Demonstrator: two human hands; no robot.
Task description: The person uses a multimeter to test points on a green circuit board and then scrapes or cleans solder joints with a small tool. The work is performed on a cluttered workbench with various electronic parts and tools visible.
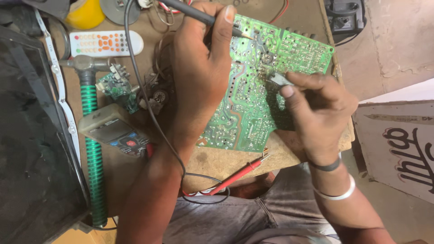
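Centrally, a green circuit board (253, 86) lies solder side up on the wooden bench (226, 160), tilted across its far right part. The person's left hand (199, 68) is closed around a black probe (199, 16), whose metal tip touches the board near its upper edge. The right hand (316, 104) rests on the board's right side, with thumb and fingers pinched on a small grey component (278, 79) standing against the solder face. A red probe (242, 174) lies loose on the bench just below the board, its lead curling towards the person's lap. Left of the left forearm sits a grey multimeter (113, 129), beside a hammer with a green ribbed handle (92, 149). Farther back lie a white remote control (106, 43), a yellow round object (86, 13) and a small green circuit module (117, 88). A dark screen panel (31, 144) fills the left edge.
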